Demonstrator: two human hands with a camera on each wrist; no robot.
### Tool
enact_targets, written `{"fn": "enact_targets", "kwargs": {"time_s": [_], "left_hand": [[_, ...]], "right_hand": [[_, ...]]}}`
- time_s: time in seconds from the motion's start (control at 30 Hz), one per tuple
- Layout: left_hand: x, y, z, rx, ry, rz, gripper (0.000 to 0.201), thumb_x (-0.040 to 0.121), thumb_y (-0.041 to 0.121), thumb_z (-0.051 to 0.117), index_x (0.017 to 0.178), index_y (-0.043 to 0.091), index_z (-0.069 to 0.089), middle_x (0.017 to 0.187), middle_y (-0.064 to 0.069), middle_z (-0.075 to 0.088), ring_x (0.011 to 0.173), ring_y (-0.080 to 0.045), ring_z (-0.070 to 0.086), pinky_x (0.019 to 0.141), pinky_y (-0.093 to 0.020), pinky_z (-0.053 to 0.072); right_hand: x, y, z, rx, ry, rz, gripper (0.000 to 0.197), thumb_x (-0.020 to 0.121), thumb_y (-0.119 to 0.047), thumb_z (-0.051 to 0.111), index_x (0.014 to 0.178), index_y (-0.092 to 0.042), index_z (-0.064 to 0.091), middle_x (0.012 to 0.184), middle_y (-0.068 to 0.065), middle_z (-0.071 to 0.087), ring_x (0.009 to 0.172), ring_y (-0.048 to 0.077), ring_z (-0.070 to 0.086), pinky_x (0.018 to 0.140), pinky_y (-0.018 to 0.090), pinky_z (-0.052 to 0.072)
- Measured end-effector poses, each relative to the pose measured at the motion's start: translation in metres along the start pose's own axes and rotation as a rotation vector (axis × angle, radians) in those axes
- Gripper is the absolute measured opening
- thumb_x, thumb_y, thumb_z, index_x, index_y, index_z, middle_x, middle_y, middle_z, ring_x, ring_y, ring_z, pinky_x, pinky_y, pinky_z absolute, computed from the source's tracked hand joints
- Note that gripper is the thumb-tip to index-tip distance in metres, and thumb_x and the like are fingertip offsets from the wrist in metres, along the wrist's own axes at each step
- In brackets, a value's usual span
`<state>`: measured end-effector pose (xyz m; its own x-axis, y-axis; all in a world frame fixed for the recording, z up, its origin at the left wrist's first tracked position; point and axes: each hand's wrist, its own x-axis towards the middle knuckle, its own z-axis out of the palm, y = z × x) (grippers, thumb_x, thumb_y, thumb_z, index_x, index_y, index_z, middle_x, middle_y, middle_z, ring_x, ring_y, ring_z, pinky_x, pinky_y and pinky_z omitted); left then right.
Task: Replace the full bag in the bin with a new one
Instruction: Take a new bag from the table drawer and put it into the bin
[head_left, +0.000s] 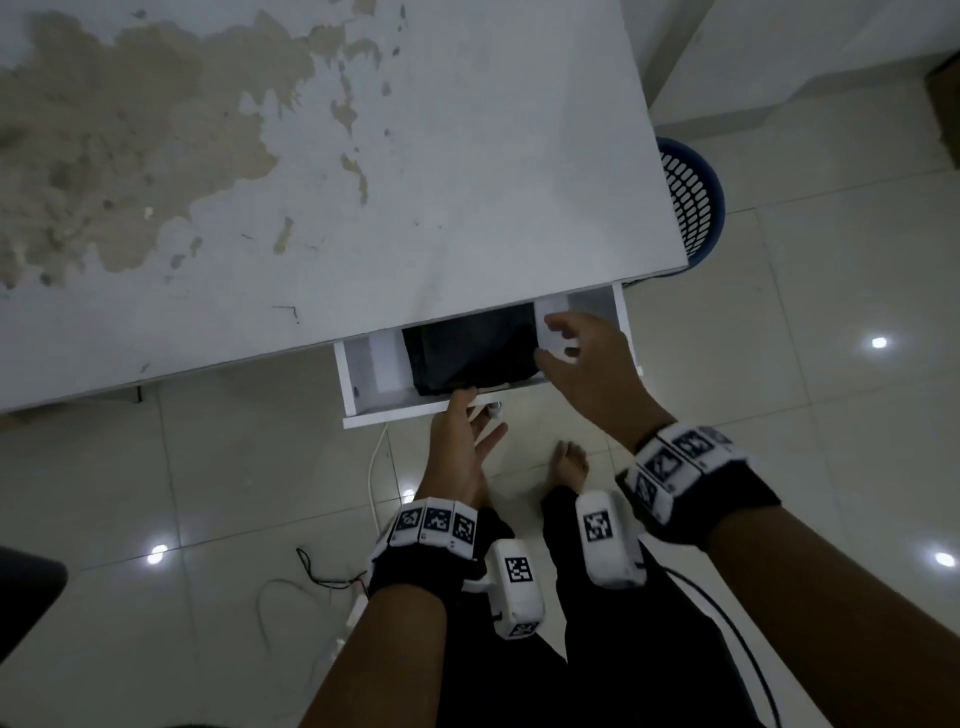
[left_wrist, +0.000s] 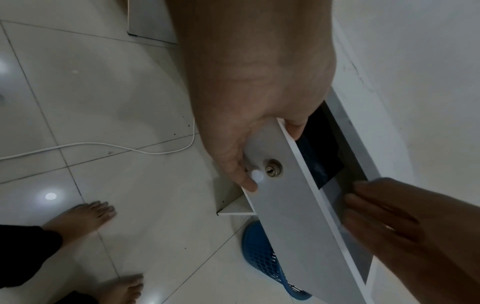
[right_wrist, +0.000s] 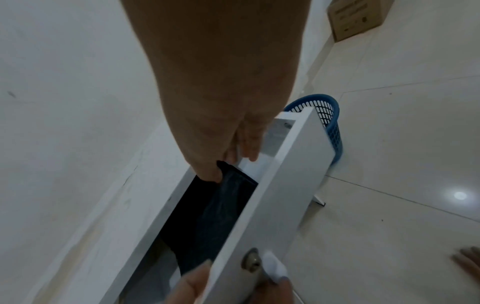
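Note:
A white drawer (head_left: 363, 374) stands pulled out from under the white desk (head_left: 415, 156). Inside it lies a folded black bag (head_left: 467, 353). My left hand (head_left: 480, 413) grips the drawer front (left_wrist: 291, 205), thumb over its top edge and fingers by the round knob (left_wrist: 256, 175). My right hand (head_left: 553, 340) reaches into the drawer's right part with fingers spread. In the right wrist view its thumb touches a corner of the black bag (right_wrist: 207, 216). The blue mesh bin (head_left: 693, 202) stands on the floor beyond the desk's right end, partly hidden by it, and I see no bag in it.
White and thin dark cables (head_left: 374, 467) run over the tiled floor below the drawer. My bare feet (head_left: 571, 462) stand just in front of it. A cardboard box (right_wrist: 355, 18) sits on the floor past the bin. A dark object (head_left: 26, 587) shows at the left edge.

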<state>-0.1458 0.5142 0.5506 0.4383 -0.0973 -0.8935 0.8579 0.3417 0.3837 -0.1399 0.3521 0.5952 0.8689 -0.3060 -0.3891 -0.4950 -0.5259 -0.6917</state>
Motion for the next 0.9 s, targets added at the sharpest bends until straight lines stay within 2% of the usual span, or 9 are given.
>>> {"fn": "enact_targets", "kwargs": {"time_s": [0.07,0.2,0.33,0.43,0.5,0.57,0.63,0.77,0.9], "left_hand": [[-0.004,-0.005,-0.002,-0.010,-0.009,-0.013,0.015,0.101,0.023,0.054,0.110,0.013,0.061,0.115,-0.010,0.060,0.111,-0.024,0.062,0.094,-0.041,0.056],[-0.003,-0.010,-0.003,0.007,0.006,-0.036,0.029,0.101,0.030,0.054,0.125,0.014,0.059,0.135,-0.008,0.058,0.124,-0.023,0.059,0.091,-0.042,0.055],[-0.005,-0.008,-0.001,-0.035,0.039,-0.042,0.036,0.103,0.034,0.051,0.135,0.017,0.056,0.141,-0.007,0.053,0.125,-0.021,0.058,0.075,-0.035,0.053],[-0.007,-0.007,-0.001,-0.055,0.042,-0.032,0.036,0.104,0.032,0.046,0.135,0.015,0.055,0.136,-0.004,0.054,0.124,-0.019,0.058,0.067,-0.029,0.047],[-0.007,-0.007,-0.001,-0.091,0.015,-0.014,0.025,0.104,0.025,0.045,0.118,0.012,0.061,0.120,-0.005,0.061,0.111,-0.019,0.063,0.063,-0.026,0.050],[-0.009,-0.006,-0.002,-0.141,-0.024,0.009,0.020,0.102,0.017,0.043,0.095,0.011,0.061,0.093,-0.003,0.067,0.094,-0.019,0.064,0.060,-0.025,0.054],[-0.009,-0.007,-0.004,-0.163,-0.054,0.038,0.023,0.100,0.013,0.041,0.084,0.011,0.058,0.078,-0.001,0.070,0.095,-0.024,0.062,0.067,-0.029,0.054],[-0.009,-0.010,-0.010,-0.132,-0.084,0.034,0.018,0.095,0.016,0.039,0.081,0.015,0.051,0.105,-0.010,0.061,0.112,-0.030,0.059,0.078,-0.036,0.048],[-0.009,-0.014,-0.021,-0.167,-0.138,0.031,0.021,0.090,0.022,0.035,0.086,0.016,0.054,0.100,-0.004,0.068,0.109,-0.025,0.061,0.095,-0.047,0.044]], "right_hand": [[0.011,-0.005,0.005,0.035,-0.131,0.189,0.069,0.084,-0.031,0.077,0.140,-0.002,0.048,0.133,0.012,0.057,0.119,0.024,0.056,0.099,0.036,0.049],[0.025,-0.010,0.017,0.006,-0.163,0.338,0.079,0.077,-0.046,0.081,0.131,0.001,0.046,0.125,0.011,0.057,0.098,0.015,0.050,0.083,0.025,0.046],[0.041,-0.010,0.034,-0.027,-0.147,0.425,0.096,0.069,-0.050,0.085,0.135,0.002,0.038,0.133,0.012,0.055,0.119,0.025,0.056,0.099,0.037,0.049],[0.045,-0.008,0.046,-0.154,-0.159,0.476,0.105,0.062,-0.054,0.087,0.136,0.002,0.037,0.131,0.011,0.056,0.123,0.029,0.056,0.105,0.043,0.044],[0.046,-0.005,0.052,-0.211,-0.191,0.491,0.099,0.055,-0.059,0.084,0.128,-0.003,0.048,0.121,0.008,0.062,0.118,0.031,0.058,0.102,0.042,0.046],[0.045,-0.002,0.054,-0.218,-0.230,0.493,0.079,0.047,-0.063,0.078,0.105,-0.011,0.061,0.106,0.007,0.067,0.110,0.031,0.060,0.094,0.040,0.052],[0.043,-0.001,0.054,-0.222,-0.265,0.471,0.053,0.058,-0.059,0.076,0.082,-0.016,0.060,0.098,0.007,0.068,0.104,0.030,0.060,0.093,0.040,0.052],[0.043,-0.002,0.045,-0.092,-0.265,0.417,0.043,0.070,-0.048,0.077,0.094,-0.013,0.070,0.099,0.003,0.071,0.099,0.023,0.064,0.099,0.038,0.048],[0.032,-0.010,0.019,0.447,-0.248,0.437,0.014,0.084,-0.011,0.069,0.097,-0.011,0.070,0.102,0.007,0.071,0.099,0.023,0.066,0.089,0.032,0.053]]}}
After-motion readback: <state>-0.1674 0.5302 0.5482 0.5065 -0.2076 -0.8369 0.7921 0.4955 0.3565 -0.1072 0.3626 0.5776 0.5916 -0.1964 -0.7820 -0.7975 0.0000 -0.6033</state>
